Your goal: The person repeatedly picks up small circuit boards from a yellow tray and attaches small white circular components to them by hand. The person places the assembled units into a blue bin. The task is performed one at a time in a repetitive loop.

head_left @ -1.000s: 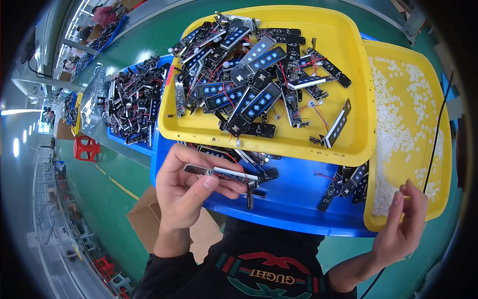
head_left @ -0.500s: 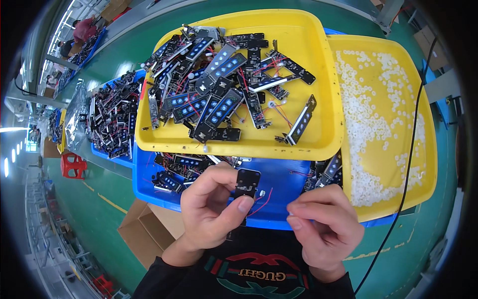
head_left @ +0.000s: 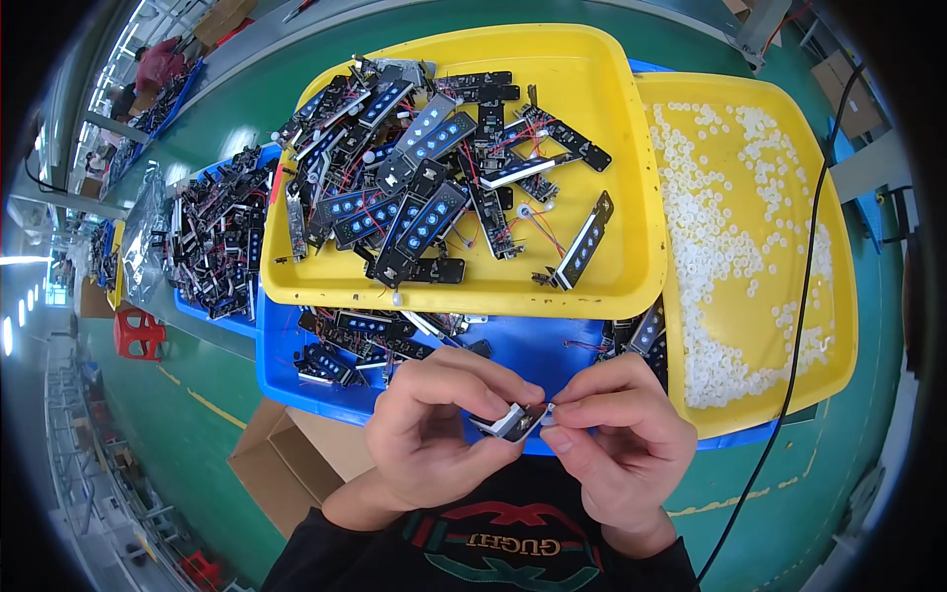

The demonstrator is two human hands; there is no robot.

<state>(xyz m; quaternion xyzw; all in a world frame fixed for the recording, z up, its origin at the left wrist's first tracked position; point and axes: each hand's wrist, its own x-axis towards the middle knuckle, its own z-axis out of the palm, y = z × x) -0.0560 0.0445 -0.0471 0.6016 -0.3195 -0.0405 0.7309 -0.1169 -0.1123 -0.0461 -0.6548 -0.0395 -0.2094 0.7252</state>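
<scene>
My left hand (head_left: 444,429) is closed on a small black circuit board (head_left: 521,422) with a pale block on it, gripped by one end and turned edge-on. From the right, my right hand (head_left: 621,434) meets it, thumb and forefinger pinched on a small white piece (head_left: 548,410) at the board's free end. Whether that piece is a loose ring or part of the board's wired component, I cannot tell. Beyond both hands, a yellow tray (head_left: 646,197) holds a heap of similar boards with red wires, some showing blue-lit-looking icons.
A second yellow tray (head_left: 843,326) at the right carries many small white rings (head_left: 710,266). Under the trays is a blue bin (head_left: 533,340) with more boards; another blue bin (head_left: 187,294) stands left. A black cable (head_left: 804,326) hangs across the right side. An open cardboard box (head_left: 266,459) sits below left.
My right hand has moved left to meet the board. My left hand has tilted the board from facing up to edge-on. The whole view has shifted slightly.
</scene>
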